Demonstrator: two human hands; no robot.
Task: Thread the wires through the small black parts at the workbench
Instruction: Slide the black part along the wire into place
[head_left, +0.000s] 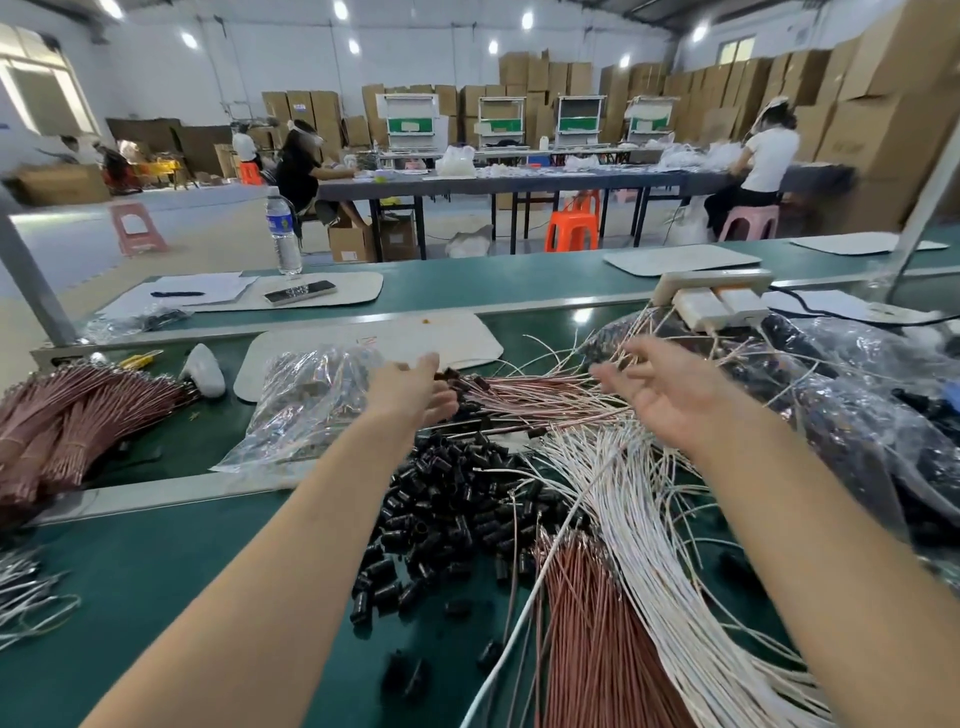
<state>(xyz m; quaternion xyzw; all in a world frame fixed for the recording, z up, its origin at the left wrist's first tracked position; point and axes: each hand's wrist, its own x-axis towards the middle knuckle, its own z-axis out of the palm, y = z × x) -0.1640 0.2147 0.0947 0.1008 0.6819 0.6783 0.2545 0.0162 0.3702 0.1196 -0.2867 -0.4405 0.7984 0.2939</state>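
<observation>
Done: a sheaf of threaded wires (524, 392), pink with black parts on their ends, lies at frame centre. I judge these finished.

Left to do: a large heap of loose black parts (447, 504) sits at lower centre. White wires (628, 499) fan out to its right and copper wires (587, 639) run off the bottom edge. I judge that most of the work remains.

My right hand (670, 395) is right of centre, palm up, fingers spread, holding nothing. My left hand (410, 389) is at the black-tipped ends with fingers loosely curled.

- Motion blur: I cannot tell whether the left hand pinches a part.
- The plastic bags (857, 395) at right hold dark contents I cannot identify.
- The tied bundles (78, 415) at the left edge are cut off.
</observation>
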